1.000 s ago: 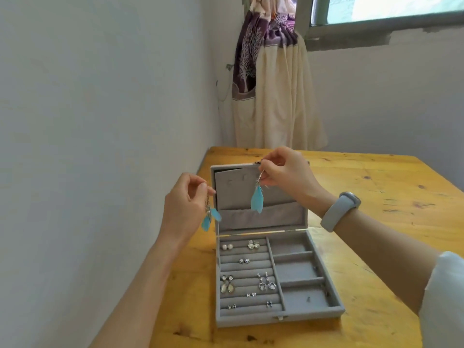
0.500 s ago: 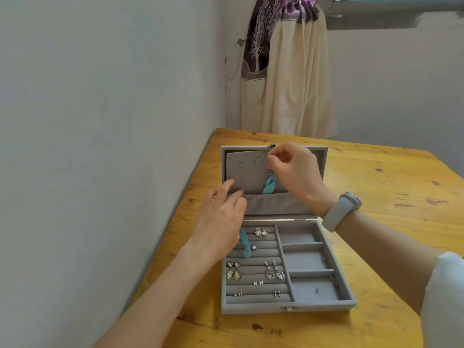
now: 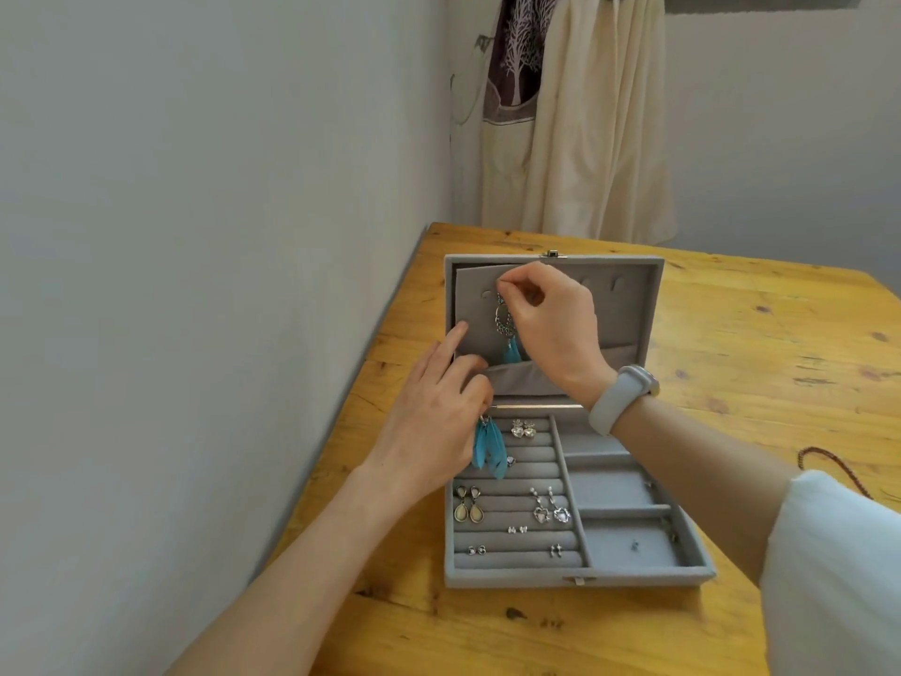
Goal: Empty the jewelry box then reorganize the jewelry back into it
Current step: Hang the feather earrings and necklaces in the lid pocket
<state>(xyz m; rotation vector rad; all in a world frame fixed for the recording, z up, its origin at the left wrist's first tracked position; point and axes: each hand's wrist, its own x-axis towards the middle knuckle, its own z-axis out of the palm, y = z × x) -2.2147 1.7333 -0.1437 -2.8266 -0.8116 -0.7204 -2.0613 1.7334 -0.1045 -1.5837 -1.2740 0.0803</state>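
Head view: a grey velvet jewelry box (image 3: 648, 575) stands open on a yellow wooden table (image 3: 760, 344), close to the wall on the person's left, its lid (image 3: 634, 304) upright.

The right hand (image 3: 551, 324) is raised against the inside of the lid, thumb and forefinger pinched on the hook of a feather earring (image 3: 507, 329), whose silver hoop and blue feather hang down in front of the lid's grey hanging card (image 3: 475, 314). A grey wristband (image 3: 621, 397) sits on that wrist.

The left hand (image 3: 434, 422) is over the box's left rear corner. Its index finger is stretched out and touches the card's left edge, while the curled fingers hold a second feather earring (image 3: 487, 446), whose blue feathers dangle over the ring-roll rows.

In the rows lie several pairs of small silver earrings, among them 2 cream teardrop earrings (image 3: 467, 507) and 2 heart drop earrings (image 3: 550, 508). The right compartments (image 3: 629, 544) hold a few tiny pieces, too small to tell. A dark beaded cord (image 3: 829, 461) lies at the table's right edge, and a cream curtain (image 3: 585, 129) hangs behind.
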